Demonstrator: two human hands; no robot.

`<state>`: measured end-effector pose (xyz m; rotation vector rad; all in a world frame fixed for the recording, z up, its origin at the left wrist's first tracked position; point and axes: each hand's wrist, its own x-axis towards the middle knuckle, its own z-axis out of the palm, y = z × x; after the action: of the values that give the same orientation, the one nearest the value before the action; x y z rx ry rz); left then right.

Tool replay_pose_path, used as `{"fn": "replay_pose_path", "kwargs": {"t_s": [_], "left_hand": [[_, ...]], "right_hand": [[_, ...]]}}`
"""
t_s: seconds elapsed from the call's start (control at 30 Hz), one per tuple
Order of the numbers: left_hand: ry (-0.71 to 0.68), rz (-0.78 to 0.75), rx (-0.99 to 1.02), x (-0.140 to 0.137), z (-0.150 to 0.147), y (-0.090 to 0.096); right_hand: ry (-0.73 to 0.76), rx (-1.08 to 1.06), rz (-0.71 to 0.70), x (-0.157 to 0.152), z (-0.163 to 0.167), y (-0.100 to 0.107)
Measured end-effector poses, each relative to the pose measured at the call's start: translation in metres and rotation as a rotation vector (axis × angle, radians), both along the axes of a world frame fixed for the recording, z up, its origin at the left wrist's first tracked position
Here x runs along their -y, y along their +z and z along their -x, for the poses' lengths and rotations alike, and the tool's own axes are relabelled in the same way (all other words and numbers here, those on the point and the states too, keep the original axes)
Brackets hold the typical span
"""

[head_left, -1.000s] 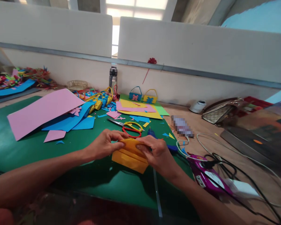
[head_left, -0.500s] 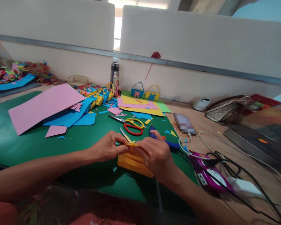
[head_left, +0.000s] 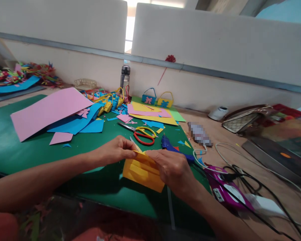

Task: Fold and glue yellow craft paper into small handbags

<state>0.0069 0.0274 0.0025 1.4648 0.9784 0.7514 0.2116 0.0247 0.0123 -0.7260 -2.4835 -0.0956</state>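
A folded piece of yellow craft paper (head_left: 143, 174) hangs between my two hands at the near edge of the green mat (head_left: 100, 182). My left hand (head_left: 120, 150) pinches its upper left corner between thumb and fingers. On the upper right side, my right hand (head_left: 172, 164) grips the same paper, its fingertips partly hidden behind the knuckles. Crease lines run across the sheet. Just beyond my hands lie scissors (head_left: 144, 135) with one red and one yellow handle, and a pointed blade (head_left: 134, 142) shows partly. A blue glue gun (head_left: 175, 147) rests past my right hand.
Pink sheets (head_left: 50, 110) and blue sheets (head_left: 75, 122) lie left. Small finished paper bags (head_left: 148, 99) stand at the back. A phone (head_left: 200, 134), a purple power strip (head_left: 227, 190) with cables and a handbag (head_left: 243, 120) are on the right.
The yellow paper has tilted so more of its creased face shows. My right hand has shifted slightly right, and both hands still hold the paper.
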Motion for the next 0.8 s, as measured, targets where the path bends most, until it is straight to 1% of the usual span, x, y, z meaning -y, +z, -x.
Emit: {"fn": "replay_pose_path", "kwargs": {"t_s": [0.1,0.2,0.3,0.37,0.43,0.53,0.6,0.7,0.8], "left_hand": [[-0.006,-0.013,0.022,0.001,-0.001,0.002],[-0.007,0.011,0.056,0.002,-0.001,0.002],[0.001,0.036,0.099,0.001,0.000,0.002],[0.013,0.030,0.121,-0.001,0.002,0.002],[0.035,0.007,0.142,-0.004,0.004,0.002],[0.069,-0.032,0.173,-0.007,0.007,0.002],[0.087,-0.047,0.183,-0.008,0.009,0.002],[0.121,-0.076,0.159,-0.008,0.011,0.005],[0.173,-0.115,0.106,-0.008,0.011,0.010]], "right_hand": [[0.032,-0.017,0.034,0.000,0.000,0.001],[0.042,-0.060,0.035,0.000,0.001,0.001],[-0.037,-0.182,0.076,0.001,0.001,0.004],[-0.137,-0.274,0.163,0.001,-0.001,0.009],[-0.202,-0.347,0.294,0.000,-0.003,0.014],[-0.201,-0.439,0.505,-0.002,-0.006,0.020],[-0.200,-0.512,0.568,-0.002,-0.006,0.022],[-0.231,-0.620,0.522,-0.002,-0.005,0.022],[-0.217,-0.612,0.453,-0.002,-0.006,0.024]]}}
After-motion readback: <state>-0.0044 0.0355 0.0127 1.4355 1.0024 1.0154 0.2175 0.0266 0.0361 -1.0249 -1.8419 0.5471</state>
